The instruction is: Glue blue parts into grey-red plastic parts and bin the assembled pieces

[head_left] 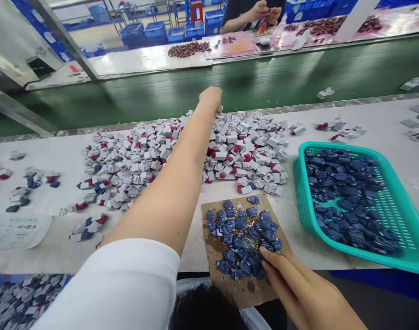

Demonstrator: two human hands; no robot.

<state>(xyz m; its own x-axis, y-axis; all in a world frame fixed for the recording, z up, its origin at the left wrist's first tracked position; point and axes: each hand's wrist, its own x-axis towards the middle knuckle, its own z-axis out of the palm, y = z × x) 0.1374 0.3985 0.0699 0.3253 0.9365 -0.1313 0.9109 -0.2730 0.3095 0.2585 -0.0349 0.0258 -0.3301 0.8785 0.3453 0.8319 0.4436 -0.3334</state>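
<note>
The left hand [211, 97] is at the end of a fully extended arm, at the far edge of the table [305, 252], beside the green belt [144, 98]. Its fingers are curled and face away from the camera. A small grey shape shows just below them; whether the hand grips it cannot be determined. The forearm crosses above the pile [245, 151], which consists of grey parts, many with dark red sections. The pile lies along the far side of the table.

The right hand [299, 284] is at the near right edge of the board [237, 293]. Thumb and forefinger are slightly apart and point at the blue parts [230, 224]; contact or grip cannot be confirmed. A clear round item [250, 243] is located just beside the fingertips, among those parts. The blue parts are grouped on the board, whose surface is wet and glossy in places.

A teal basket [359, 255] stands to the right of the board and contains further dark blue pieces [350, 183]. Small clusters of grey, red and blue parts lie left of the pile, above a printed sheet [17, 231]. Two grey assemblies rest on the belt at right. Across the belt, a co-worker's hands [262, 11] are raised above the far bench [127, 64], which carries brown pieces [189, 49].
</note>
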